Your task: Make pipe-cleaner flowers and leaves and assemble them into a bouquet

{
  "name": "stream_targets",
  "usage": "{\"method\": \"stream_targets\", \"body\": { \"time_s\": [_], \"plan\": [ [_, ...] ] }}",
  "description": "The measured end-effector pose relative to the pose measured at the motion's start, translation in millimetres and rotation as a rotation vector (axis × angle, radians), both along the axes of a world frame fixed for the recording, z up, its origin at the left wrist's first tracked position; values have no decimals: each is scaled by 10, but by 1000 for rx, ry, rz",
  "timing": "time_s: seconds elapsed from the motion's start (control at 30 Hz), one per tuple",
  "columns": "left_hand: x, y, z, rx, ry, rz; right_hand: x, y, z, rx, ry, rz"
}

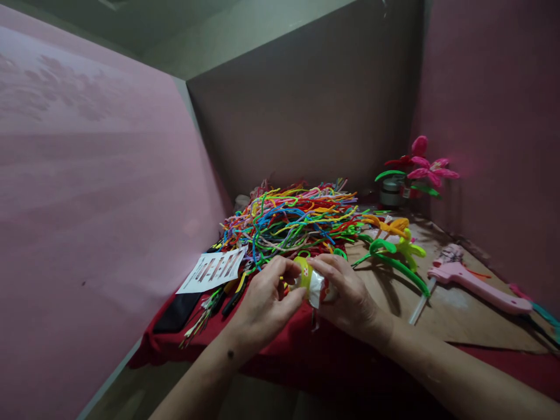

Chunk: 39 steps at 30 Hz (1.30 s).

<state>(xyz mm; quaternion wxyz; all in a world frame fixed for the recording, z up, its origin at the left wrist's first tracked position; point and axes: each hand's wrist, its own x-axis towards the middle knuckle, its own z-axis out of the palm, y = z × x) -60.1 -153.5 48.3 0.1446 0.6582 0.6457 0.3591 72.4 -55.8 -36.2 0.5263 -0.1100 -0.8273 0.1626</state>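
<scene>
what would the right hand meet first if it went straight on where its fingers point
The right hand would first meet the yellow and white item it touches, then probably the left hand, though depth there is hard to judge.

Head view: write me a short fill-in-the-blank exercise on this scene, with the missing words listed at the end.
1. The left hand and right hand meet at a small object with a ____ band.
2. The body of the glue gun is ____.
3. As pictured, the printed sheet lies to the ____ of both hands.
4. The cloth at the table's near edge is ____.

Missing words: yellow-green; pink; left; red.
</scene>
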Motion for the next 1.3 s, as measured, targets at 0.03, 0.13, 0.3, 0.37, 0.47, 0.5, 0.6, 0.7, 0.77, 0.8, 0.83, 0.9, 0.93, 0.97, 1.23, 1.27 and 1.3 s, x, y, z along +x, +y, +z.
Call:
{"method": "stream_targets", "body": {
  "time_s": [0.03, 0.13, 0.3, 0.37, 0.47, 0.5, 0.6, 0.7, 0.77, 0.8, 0.83, 0.9, 0.93, 0.97, 1.23, 1.27, 1.3],
  "plan": [
    [-6, 9, 3, -3, 31, -4, -4, -1, 4, 25, -1, -23],
    [-27, 31, -25, 14, 137, 3, -14, 2, 10, 70, 3, -87],
    [-60, 32, -107, 49, 246, 4, -15, 23, -17, 117, -40, -144],
    [-68, 39, -127, 34, 232, 6, -15, 28, -36, 136, -61, -171],
    [-70, 69, -144, 5, 172, 21, -16, 29, -60, 163, -82, -221],
    [-68, 80, -150, 3, 158, 24, -16, 27, -67, 171, -86, -242],
    [-55, 99, -177, 44, 200, 37, -14, 18, -77, 196, -100, -290],
    [-28, 96, -225, 132, 332, 32, -16, 7, -73, 200, -131, -297],
    [-4, 96, -273, 205, 417, 42, -21, 4, -63, 202, -136, -307],
    [9, 101, -300, 247, 450, 59, -25, 4, -57, 209, -132, -317],
    [20, 108, -329, 284, 477, 77, -27, 6, -50, 219, -127, -328],
    [37, 131, -386, 349, 507, 102, -30, 10, -38, 231, -117, -339],
    [41, 143, -412, 373, 517, 106, -30, 12, -32, 232, -116, -336],
    [45, 156, -434, 391, 528, 109, -29, 14, -28, 230, -115, -332],
    [94, 187, -452, 505, 636, 176, -35, 39, -2, 224, -55, -326],
    [107, 183, -443, 510, 648, 183, -35, 40, 10, 225, -47, -325],
    [120, 180, -435, 515, 657, 188, -34, 41, 21, 228, -40, -324]
  ]
}}
